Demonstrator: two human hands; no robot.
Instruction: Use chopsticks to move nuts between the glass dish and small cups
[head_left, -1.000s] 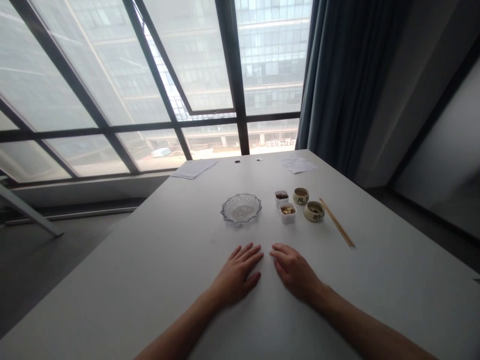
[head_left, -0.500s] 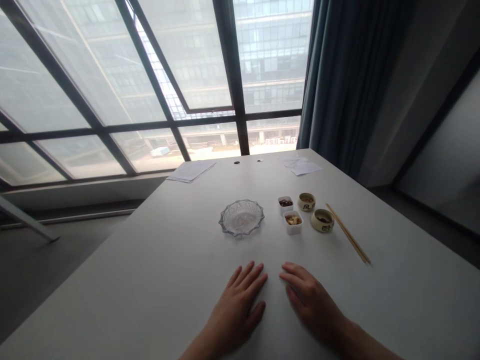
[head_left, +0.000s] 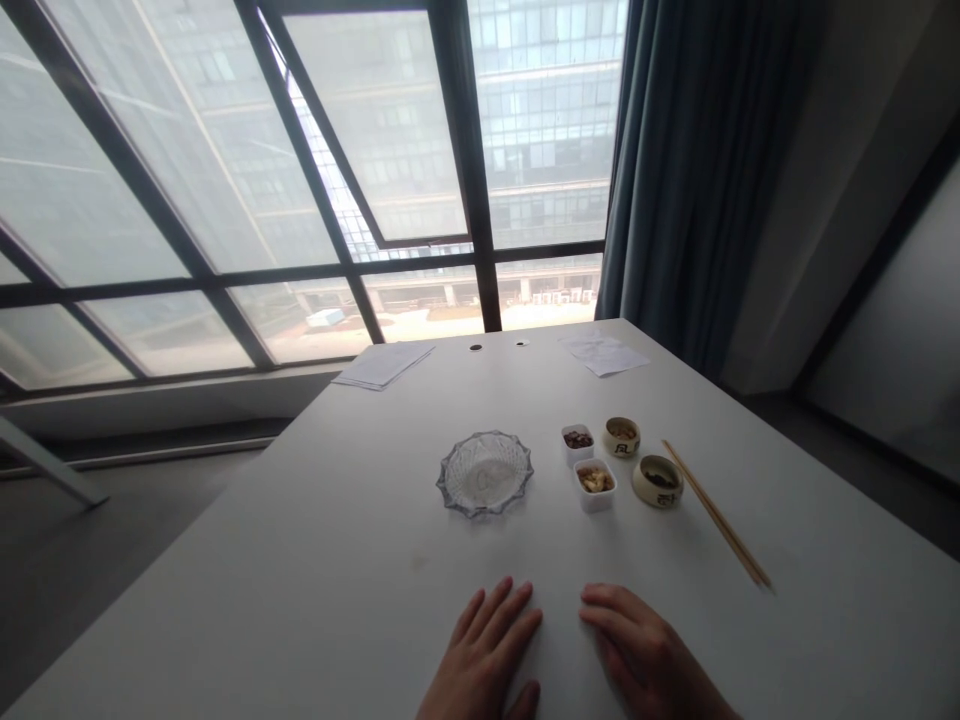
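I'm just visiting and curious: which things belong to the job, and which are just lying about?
Probably the job's, nearer the hands: glass bowl, two white cups, two small pots, chopsticks.
Probably just lying about, farther off: left papers, right papers.

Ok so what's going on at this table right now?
A person's bare left hand and right hand appear to rest on the white table, holding nothing visible. Beyond them sits a transparent, scalloped glass bowl. To its right are two small, square white tubs and two round, cream-coloured pots, all with small pieces inside. Two thin, light-brown sticks lie right of the pots.
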